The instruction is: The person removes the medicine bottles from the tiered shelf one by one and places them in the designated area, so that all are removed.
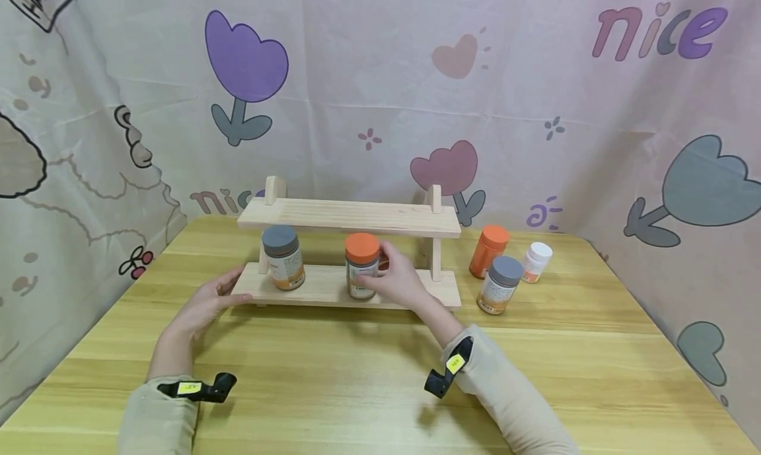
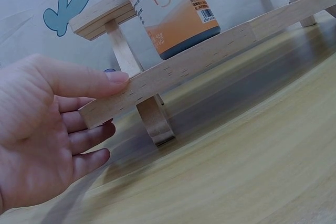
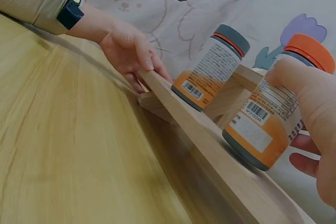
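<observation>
A two-tier wooden shelf [image 1: 347, 217] stands on the table. At the left end of its lower board, my left hand [image 2: 47, 124] holds on, thumb [image 2: 116, 77] along the front edge and fingers under and behind it. My right hand [image 1: 399, 278] grips an orange-capped pill bottle [image 1: 361, 270] between thumb and fingers, its base at the lower board right of the middle. This bottle [image 3: 262, 119] has a grey body showing at the neck and an orange and white label. Further left on that board stands a grey-capped bottle [image 1: 284, 260], upright.
On the table right of the shelf stand an orange bottle [image 1: 489, 251], another grey-capped bottle [image 1: 499, 286] and a small white bottle [image 1: 536, 263]. A printed cloth [image 1: 357, 78] hangs behind the table [image 1: 321, 382].
</observation>
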Demonstrator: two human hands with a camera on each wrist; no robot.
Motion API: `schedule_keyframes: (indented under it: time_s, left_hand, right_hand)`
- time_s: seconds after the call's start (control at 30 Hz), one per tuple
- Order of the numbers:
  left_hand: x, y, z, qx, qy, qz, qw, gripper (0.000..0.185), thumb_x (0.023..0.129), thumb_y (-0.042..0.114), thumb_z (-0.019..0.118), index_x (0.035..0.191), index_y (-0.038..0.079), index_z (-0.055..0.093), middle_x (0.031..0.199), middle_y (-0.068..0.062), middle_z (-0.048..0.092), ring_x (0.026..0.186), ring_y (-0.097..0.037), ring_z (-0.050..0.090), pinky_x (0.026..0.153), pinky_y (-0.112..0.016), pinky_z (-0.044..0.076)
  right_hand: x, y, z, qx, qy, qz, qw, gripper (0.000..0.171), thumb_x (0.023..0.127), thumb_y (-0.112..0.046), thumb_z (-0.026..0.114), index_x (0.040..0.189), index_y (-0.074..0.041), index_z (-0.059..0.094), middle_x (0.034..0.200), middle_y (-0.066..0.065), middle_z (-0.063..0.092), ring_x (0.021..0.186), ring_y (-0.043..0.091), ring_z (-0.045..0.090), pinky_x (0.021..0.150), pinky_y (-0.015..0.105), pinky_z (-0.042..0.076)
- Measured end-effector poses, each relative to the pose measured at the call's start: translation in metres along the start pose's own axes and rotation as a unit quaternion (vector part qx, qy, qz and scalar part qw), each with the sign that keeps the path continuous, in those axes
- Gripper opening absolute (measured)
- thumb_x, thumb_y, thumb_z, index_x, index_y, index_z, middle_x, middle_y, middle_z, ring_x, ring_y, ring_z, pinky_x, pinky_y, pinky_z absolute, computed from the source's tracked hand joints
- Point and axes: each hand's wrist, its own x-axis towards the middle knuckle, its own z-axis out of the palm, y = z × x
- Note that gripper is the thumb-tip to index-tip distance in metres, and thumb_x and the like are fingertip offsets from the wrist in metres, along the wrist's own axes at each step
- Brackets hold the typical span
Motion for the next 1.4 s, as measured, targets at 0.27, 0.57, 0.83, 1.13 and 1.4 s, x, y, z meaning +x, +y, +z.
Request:
schedule_keyframes:
  time_s: [0.27,0.57,0.83,1.13,1.4]
  left_hand:
    - [0.000,0.000,0.001,-0.004,0.000,0.001,1.0000,0.087,0.087,0.024,0.065,0.147,-0.002,0.007,0.151,-0.024,0.002,0.137,-0.042,0.001,0.109,-0.057,0.007]
    - [0.002,0.000,0.001,-0.005,0.000,-0.002,1.0000,0.088,0.087,0.024,0.066,0.147,-0.002,0.007,0.152,-0.023,0.002,0.137,-0.041,0.001,0.109,-0.056,0.007]
    - [0.002,-0.001,0.001,-0.003,-0.003,-0.002,1.0000,0.089,0.087,0.026,0.065,0.147,-0.002,0.006,0.152,-0.023,0.001,0.137,-0.042,0.001,0.109,-0.057,0.008]
    - [0.001,0.001,0.001,-0.003,-0.007,-0.003,1.0000,0.089,0.087,0.025,0.065,0.147,-0.002,0.005,0.152,-0.022,0.000,0.137,-0.042,0.000,0.108,-0.057,0.007]
    - [0.000,0.003,0.000,0.008,-0.009,0.004,0.9999,0.088,0.088,0.024,0.065,0.146,-0.004,0.006,0.152,-0.023,0.001,0.136,-0.042,0.002,0.109,-0.056,0.008]
  right_hand:
    - [-0.007,0.007,-0.016,0.009,-0.010,0.009,1.000,0.056,0.074,-0.020,0.078,0.122,-0.010,0.052,0.105,0.003,0.061,0.093,0.023,0.059,0.077,0.031,0.053]
    - [-0.018,0.009,-0.038,0.011,0.006,0.016,1.000,0.057,0.074,-0.019,0.077,0.124,-0.008,0.052,0.105,0.004,0.060,0.094,0.020,0.058,0.081,0.033,0.051]
    - [-0.031,0.004,-0.058,-0.001,0.009,0.005,1.000,0.059,0.075,-0.011,0.074,0.126,-0.002,0.047,0.110,0.012,0.058,0.098,0.026,0.055,0.087,0.045,0.047]
    - [-0.049,0.000,-0.091,-0.023,0.036,-0.007,0.999,0.060,0.074,-0.011,0.075,0.127,-0.004,0.048,0.110,0.012,0.060,0.100,0.026,0.056,0.087,0.048,0.047]
    - [-0.060,-0.004,-0.131,-0.027,0.080,0.001,0.996,0.064,0.075,-0.004,0.072,0.131,0.001,0.043,0.114,0.018,0.058,0.097,0.025,0.056,0.082,0.038,0.049]
